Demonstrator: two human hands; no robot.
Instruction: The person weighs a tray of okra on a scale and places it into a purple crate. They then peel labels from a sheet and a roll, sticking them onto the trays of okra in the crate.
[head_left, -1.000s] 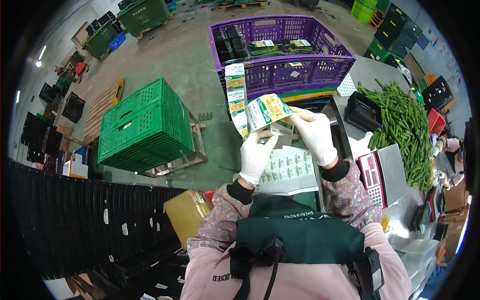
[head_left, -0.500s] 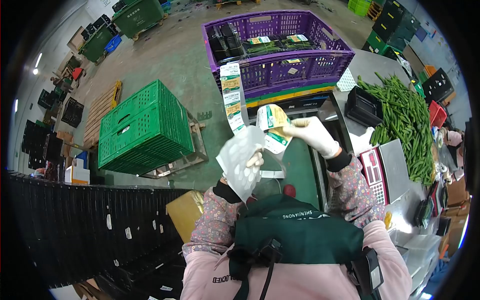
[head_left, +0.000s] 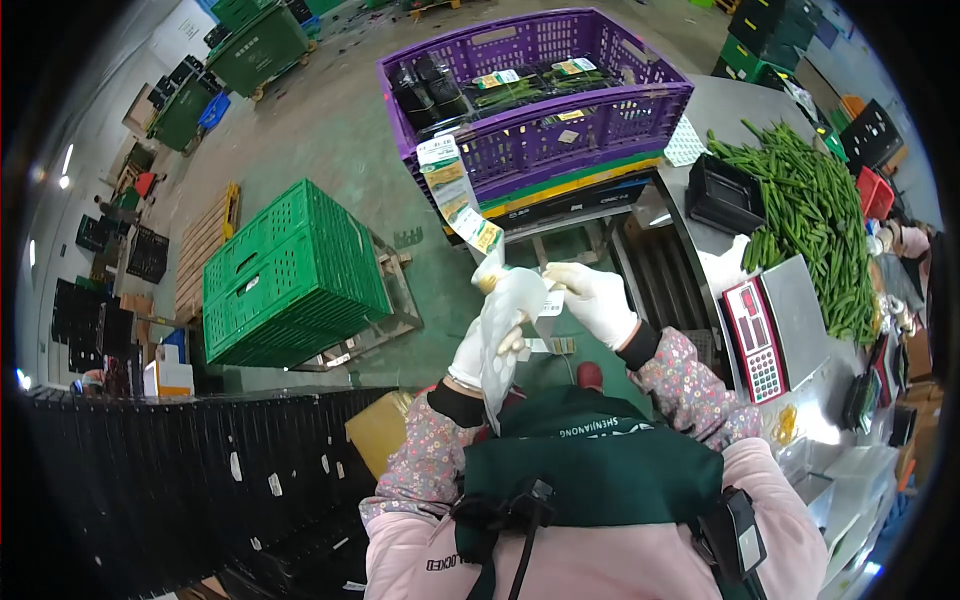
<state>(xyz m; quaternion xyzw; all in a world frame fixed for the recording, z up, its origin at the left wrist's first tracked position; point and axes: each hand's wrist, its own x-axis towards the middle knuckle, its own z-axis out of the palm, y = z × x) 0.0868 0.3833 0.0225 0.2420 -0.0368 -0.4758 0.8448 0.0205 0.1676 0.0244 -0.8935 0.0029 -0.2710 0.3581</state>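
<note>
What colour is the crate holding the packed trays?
Purple, seen in the head view: the crate, beyond the gloved hands.

One camera sits on my head, looking forward and steeply down, close over my hands [head_left: 540,320], fisheye-wide across worktop [head_left: 735,120] and floor [head_left: 330,130].

Print on the label strip [head_left: 452,190] too small to read
</note>
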